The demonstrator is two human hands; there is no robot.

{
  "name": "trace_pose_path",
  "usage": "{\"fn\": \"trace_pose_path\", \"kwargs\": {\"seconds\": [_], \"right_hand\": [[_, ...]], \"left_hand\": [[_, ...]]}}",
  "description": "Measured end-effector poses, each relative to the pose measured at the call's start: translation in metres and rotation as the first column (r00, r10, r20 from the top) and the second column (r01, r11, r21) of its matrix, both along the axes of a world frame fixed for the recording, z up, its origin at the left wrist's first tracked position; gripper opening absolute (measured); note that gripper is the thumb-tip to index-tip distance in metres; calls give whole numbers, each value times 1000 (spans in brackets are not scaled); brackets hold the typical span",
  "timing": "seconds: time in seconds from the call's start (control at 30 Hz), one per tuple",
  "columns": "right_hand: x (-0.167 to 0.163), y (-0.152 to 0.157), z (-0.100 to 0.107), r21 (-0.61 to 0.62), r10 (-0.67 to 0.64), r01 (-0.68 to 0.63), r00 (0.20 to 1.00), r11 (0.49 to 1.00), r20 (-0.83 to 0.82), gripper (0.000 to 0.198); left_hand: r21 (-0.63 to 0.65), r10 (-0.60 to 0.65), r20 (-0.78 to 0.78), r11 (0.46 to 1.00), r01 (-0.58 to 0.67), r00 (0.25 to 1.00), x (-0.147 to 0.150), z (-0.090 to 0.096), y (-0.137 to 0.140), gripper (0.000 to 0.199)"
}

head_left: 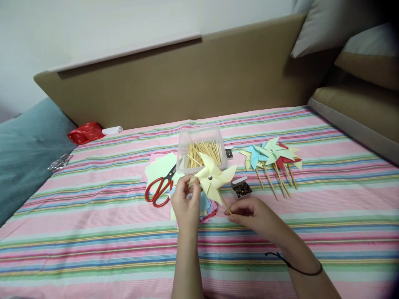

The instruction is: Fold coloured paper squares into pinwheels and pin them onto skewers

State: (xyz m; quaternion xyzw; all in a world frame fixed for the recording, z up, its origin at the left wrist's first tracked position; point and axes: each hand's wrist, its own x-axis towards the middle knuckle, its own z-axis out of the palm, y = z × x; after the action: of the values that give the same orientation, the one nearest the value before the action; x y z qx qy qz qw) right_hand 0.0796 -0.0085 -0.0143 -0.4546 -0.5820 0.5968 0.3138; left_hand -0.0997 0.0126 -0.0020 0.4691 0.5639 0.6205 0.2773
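Note:
A pale yellow paper pinwheel (215,179) with a silver pin at its centre is held up in front of me. My left hand (186,199) pinches the tip of its left blade between thumb and fingers. Low on its wooden stick, the thumb and fingers of my right hand (249,214) are closed. Behind the pinwheel stands a clear plastic box (201,133) of wooden sticks (204,151). Red-handled scissors (159,191) lie left of my left hand on sheets of coloured paper (160,168). A small open box of pins (242,189) sits just beyond my right hand.
Several finished pinwheels (272,151) lie in a pile to the right. A second small box (229,153) is beside the clear box. A red plastic bag (85,133) and a silvery packet (60,162) lie far left on the striped cloth (93,232). Cushions (358,99) border the right.

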Motion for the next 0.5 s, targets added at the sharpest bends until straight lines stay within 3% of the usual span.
{"fn": "trace_pose_path", "kwargs": {"seconds": [0.1,0.23,0.5], "right_hand": [[3,0,2,-15,-22,22,1000,1000,7,16],[9,1,3,-45,-34,35,999,998,17,17],[16,2,4,-101,-29,35,998,994,52,23]], "left_hand": [[1,-37,-48,999,37,998,1,1,-2,15],[38,-132,11,991,132,991,3,7,-2,18],[90,-156,44,984,151,987,1,0,1,24]]}}
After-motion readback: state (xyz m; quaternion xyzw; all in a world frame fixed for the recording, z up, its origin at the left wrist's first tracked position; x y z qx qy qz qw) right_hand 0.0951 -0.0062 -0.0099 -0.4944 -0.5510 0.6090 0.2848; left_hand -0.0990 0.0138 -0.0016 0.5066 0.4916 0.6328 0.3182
